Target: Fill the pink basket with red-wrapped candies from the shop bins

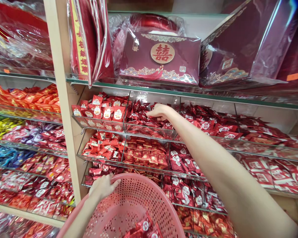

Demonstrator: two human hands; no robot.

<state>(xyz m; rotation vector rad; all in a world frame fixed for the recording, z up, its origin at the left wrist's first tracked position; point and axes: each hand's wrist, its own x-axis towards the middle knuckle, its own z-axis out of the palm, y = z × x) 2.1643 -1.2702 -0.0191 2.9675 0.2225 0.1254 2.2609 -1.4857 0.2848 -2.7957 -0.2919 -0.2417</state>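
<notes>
The person's left hand (103, 187) gripped a pink basket (137, 175), a few red packets (145, 226) lying inside so far; the right hand (161, 111) curled its fingers over a well-stocked shelf bin (149, 131), its grasp impossible to tell.

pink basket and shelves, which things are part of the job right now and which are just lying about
Seem part of the job:
- left hand, on the rim
- right hand, at the dark red packets
- pink basket
- red packets inside it

Seemingly just around:
- purple package, top shelf
- blue packets, left
</notes>
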